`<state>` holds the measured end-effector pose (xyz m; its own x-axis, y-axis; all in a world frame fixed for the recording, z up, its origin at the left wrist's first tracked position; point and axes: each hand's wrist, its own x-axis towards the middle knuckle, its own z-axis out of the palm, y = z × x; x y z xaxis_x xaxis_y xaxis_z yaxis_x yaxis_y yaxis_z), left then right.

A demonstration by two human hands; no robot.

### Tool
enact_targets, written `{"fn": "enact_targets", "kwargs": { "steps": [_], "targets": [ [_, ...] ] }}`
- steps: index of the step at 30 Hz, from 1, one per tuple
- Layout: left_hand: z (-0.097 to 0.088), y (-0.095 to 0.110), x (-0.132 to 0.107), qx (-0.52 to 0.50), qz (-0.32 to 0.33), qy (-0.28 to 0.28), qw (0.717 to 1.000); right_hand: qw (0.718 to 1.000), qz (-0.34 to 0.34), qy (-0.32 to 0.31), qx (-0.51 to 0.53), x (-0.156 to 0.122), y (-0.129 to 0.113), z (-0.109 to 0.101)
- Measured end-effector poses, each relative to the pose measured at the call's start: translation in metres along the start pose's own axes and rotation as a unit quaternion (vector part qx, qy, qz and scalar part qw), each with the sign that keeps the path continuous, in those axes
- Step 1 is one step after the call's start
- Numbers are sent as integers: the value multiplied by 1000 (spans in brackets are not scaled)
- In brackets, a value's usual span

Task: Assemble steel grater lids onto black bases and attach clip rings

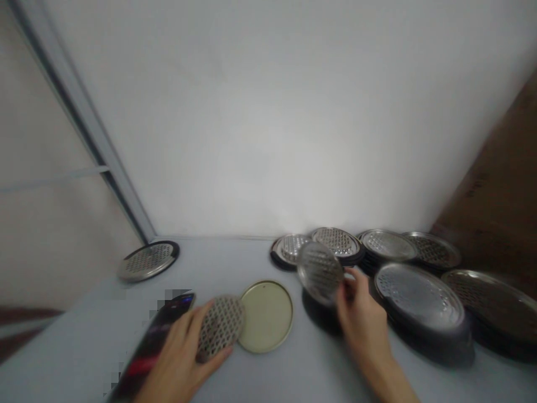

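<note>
Two hands, each gripping one disc: left hand (180,358) on perforated disc (220,328), right hand (363,319) on tilted perforated disc (319,273). Nearby: six disc stacks (419,296), one lone disc (147,261), one plain lid (265,316), one phone (155,341).

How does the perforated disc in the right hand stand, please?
Upright, slightly tilted: the right hand grips the perforated disc by its rim.

I'm watching through a single camera worn on the person's head, and it is looking forward and steeply down across a pale table (293,375) toward a white wall (268,123). It is sitting close above the left hand (180,358) and right hand (363,319), keeping both near the frame's bottom edge.
</note>
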<state>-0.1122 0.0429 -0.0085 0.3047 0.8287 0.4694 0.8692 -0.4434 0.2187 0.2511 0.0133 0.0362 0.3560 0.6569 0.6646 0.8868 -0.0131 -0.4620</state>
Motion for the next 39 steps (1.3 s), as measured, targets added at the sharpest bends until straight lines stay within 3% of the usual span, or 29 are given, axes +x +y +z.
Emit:
{"fn": "enact_targets", "kwargs": {
  "steps": [5,9,15,24,33,36,39],
  "targets": [
    [8,-3,-6,23,39,8,999,979,-171,58,-92,-5,-8,4],
    [11,-3,-9,29,54,22,998,969,-221,41,-101,-11,-10,-2],
    [12,-2,-9,33,58,30,997,984,-150,-3,-99,-10,-1,-6],
    [13,-4,-12,24,44,8,999,994,0,-88,61,-2,6,-10],
    [12,-2,-12,29,46,7,998,992,-79,-100,-18,-3,-2,-19],
    [11,-1,-10,30,56,5,998,989,-104,-102,-4,-3,2,-17],
    [8,0,-8,36,63,-2,997,993,-84,-77,34,-3,9,-16]
  ]
}}
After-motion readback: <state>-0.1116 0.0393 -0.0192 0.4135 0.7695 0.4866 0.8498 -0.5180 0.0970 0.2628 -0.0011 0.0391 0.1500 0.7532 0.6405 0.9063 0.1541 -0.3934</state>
